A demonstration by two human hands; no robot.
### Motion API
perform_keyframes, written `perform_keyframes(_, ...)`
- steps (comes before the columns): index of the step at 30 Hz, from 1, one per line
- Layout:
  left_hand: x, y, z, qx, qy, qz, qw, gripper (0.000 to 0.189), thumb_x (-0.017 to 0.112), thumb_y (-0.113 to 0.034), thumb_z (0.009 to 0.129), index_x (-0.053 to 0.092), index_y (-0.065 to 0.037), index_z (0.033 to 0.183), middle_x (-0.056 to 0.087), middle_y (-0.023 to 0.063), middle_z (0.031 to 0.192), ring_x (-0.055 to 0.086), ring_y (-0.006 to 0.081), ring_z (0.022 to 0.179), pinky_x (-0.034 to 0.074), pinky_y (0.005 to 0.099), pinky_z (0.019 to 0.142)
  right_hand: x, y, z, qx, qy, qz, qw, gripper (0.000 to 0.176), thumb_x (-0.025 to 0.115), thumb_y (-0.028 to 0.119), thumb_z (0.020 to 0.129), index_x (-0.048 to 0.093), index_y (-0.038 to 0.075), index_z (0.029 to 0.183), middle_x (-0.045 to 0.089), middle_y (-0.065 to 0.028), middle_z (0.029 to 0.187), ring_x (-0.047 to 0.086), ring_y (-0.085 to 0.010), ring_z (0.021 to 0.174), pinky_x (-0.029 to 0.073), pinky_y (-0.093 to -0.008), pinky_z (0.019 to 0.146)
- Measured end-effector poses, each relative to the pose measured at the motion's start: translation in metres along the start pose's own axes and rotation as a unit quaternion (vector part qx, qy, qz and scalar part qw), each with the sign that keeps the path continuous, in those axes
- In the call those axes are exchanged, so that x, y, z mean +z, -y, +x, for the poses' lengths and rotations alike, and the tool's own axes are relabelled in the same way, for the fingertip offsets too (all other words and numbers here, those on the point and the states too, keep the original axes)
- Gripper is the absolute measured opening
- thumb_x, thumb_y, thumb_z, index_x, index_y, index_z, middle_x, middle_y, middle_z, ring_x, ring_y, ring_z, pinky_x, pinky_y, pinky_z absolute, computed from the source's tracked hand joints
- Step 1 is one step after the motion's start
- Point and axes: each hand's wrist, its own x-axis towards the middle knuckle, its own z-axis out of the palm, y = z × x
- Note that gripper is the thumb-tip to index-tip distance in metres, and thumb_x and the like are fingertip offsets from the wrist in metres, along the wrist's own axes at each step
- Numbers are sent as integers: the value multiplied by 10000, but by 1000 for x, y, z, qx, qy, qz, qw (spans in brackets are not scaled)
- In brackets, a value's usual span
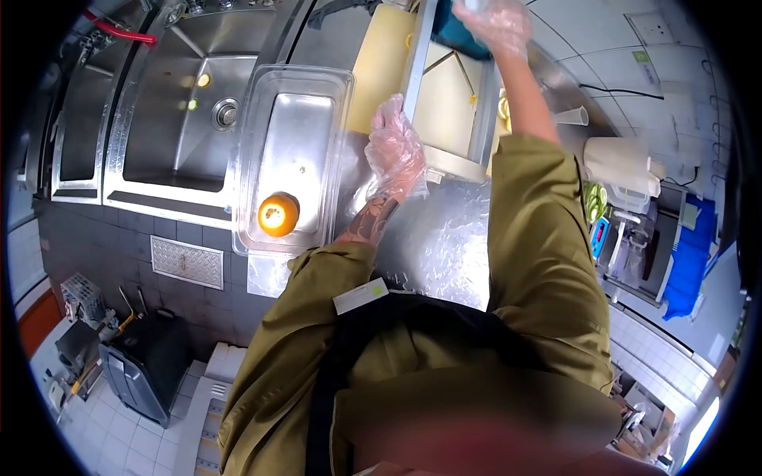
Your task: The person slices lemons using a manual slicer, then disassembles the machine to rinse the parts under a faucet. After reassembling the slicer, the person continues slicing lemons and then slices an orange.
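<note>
My left hand point(397, 147), in a clear plastic glove, rests at the side frame of a metal slicer-like device point(448, 103), its fingers bent together; what they hold, if anything, is hidden. At the top edge, my right hand point(498, 28), also gloved, is on a pale object that I cannot make out, above a teal surface point(460, 36). Left of my left hand stands a clear plastic tub point(346, 119) with one orange point(279, 215) near its front end. Yellow slices point(503, 109) show partly beside my right forearm.
A steel sink point(155, 143) with small yellow pieces lies left of the tub. A yellow board point(381, 63) is behind my left hand. On the right are a paper roll point(619, 164), green items point(594, 201) and a blue cloth point(689, 262).
</note>
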Motion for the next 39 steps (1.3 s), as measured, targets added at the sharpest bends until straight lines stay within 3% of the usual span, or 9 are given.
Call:
perform_keyframes(16, 1, -6, 2, -36, -2, -1, 999, 319, 526, -126, 953, 501, -159, 1269, 586, 84, 1234, 645, 323, 1012, 541, 429, 842, -6, -8, -89, -101, -135, -10, 986, 644, 693, 670, 691, 702, 120, 1025, 676, -98, 1027, 698, -238, 802, 559, -356, 572)
perform_keyframes(18, -7, -10, 2, -29, 9, -41, 999, 307, 481, -135, 979, 521, -126, 1283, 581, 132, 1229, 620, 333, 1053, 513, 419, 898, 11, -11, -20, 54, 143, -35, 988, 682, 670, 697, 696, 688, 121, 1062, 678, -106, 1053, 702, -252, 842, 563, -383, 640)
perform_keyframes(26, -6, -8, 3, -50, 27, -77, 995, 322, 443, -136, 995, 519, -87, 1303, 584, 141, 1217, 587, 311, 1115, 481, 396, 962, 6, -8, -40, 56, 88, -62, 993, 711, 648, 716, 703, 676, 120, 1091, 672, -131, 1065, 697, -259, 907, 561, -415, 719)
perform_keyframes(28, -8, -11, 4, -48, 26, -58, 997, 319, 443, -139, 996, 522, -93, 1301, 586, 140, 1220, 587, 312, 1120, 479, 398, 964, -8, -5, -100, -81, -100, 28, 991, 693, 711, 622, 660, 652, 138, 1153, 615, -177, 1183, 661, -316, 976, 553, -443, 755)
perform_keyframes(31, 0, -3, -1, -18, -20, -30, 999, 281, 485, -148, 984, 534, -155, 1261, 595, 89, 1222, 645, 318, 1000, 530, 424, 846, -35, 11, -170, -105, -164, 85, 977, 676, 799, 607, 543, 725, 110, 995, 650, -165, 983, 669, -294, 621, 551, -352, 526)
perform_keyframes(36, -1, -6, 2, -17, -1, 19, 1000, 308, 497, -149, 976, 502, -176, 1282, 568, 78, 1258, 648, 317, 1012, 546, 423, 828, 19, -17, -86, -113, -221, 19, 968, 599, 696, 694, 659, 731, 178, 963, 683, -95, 975, 694, -264, 744, 561, -376, 577)
perform_keyframes(37, -1, -4, 1, -4, -6, 6, 1000, 311, 494, -147, 977, 497, -169, 1287, 563, 82, 1259, 640, 315, 1028, 543, 419, 838, 19, -11, -57, 4, -35, -45, 998, 608, 688, 699, 659, 713, 194, 996, 685, -84, 976, 695, -265, 771, 559, -382, 572)
perform_keyframes(38, 0, -1, 1, 11, -12, -7, 1000, 314, 490, -146, 978, 492, -163, 1291, 559, 87, 1261, 632, 312, 1044, 540, 415, 849, 33, -25, -27, -106, 10, 69, 992, 588, 458, 528, 920, 557, 94, 1303, 630, -171, 1221, 593, -351, 1120, 480, -475, 934)
perform_keyframes(39, 2, 2, 2, 27, -18, -21, 999, 318, 486, -144, 979, 487, -157, 1296, 554, 91, 1262, 625, 310, 1060, 537, 411, 859, 41, -24, 0, -51, 33, 32, 998, 650, 459, 569, 897, 528, 97, 1338, 584, -178, 1297, 555, -359, 1185, 453, -476, 987)
